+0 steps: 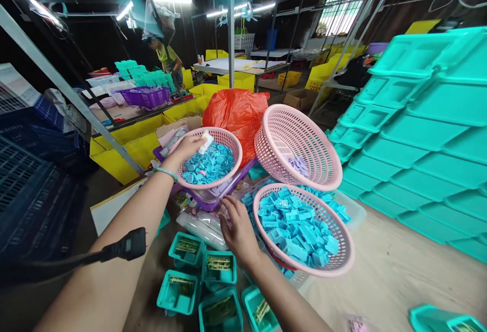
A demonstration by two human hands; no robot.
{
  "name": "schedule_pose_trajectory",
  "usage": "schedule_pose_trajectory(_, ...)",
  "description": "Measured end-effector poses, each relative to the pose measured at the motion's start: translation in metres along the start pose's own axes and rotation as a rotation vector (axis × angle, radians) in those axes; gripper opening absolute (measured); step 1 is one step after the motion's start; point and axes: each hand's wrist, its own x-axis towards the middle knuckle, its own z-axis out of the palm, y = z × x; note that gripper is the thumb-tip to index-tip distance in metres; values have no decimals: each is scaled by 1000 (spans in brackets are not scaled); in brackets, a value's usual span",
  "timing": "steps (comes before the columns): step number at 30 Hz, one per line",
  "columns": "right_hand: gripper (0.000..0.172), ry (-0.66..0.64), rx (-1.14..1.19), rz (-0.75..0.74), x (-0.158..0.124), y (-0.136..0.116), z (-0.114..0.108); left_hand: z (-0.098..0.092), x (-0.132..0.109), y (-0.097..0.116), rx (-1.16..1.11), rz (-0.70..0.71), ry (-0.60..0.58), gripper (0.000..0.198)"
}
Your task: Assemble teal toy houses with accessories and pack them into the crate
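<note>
My left hand (188, 145) reaches over the rim of a pink basket (232, 142) filled with round blue plastic pieces (211, 163). Its fingers are closed on a small white piece (206, 142). My right hand (238, 228) rests lower, fingers curled down onto clear plastic bags (201, 225), beside a second pink basket (344, 258) heaped with square blue parts (299, 223). A third pink basket (294, 144) tilts up behind it with a few pale purple pieces (299, 164) inside.
Several small teal boxes (203, 284) holding thin sticks stand near me. Teal trays (414, 134) are stacked on the right. An orange bag (238, 111), yellow bins (127, 147) and blue crates (26, 185) surround the spot. Another person (169, 58) stands at the far tables.
</note>
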Motion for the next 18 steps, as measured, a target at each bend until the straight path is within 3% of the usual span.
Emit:
schedule_pose_trajectory(4, 35, 50, 135, 56, 26, 0, -17, -28, 6, 8, -194, -9, 265, 33)
schedule_pose_trajectory(7, 29, -31, -4, 11, 70, -4, -18, -34, 4, 10, -255, -22, 398, 20)
schedule_pose_trajectory(10, 28, -254, -209, 48, 127, -14, -1, -31, -4, 11, -277, -28, 472, 15)
schedule_pose_trajectory(13, 15, -440, -276, 242, 173, -21, 24, -29, -14, 11, -276, -50, 494, 20)
schedule_pose_trajectory(16, 3, -448, -255, 324, 192, -18, 36, -39, -18, 10, -271, -69, 514, 20)
schedule_pose_trajectory(18, 11, -418, -222, 332, 192, -11, 31, -51, -22, 12, -289, -61, 562, 20)
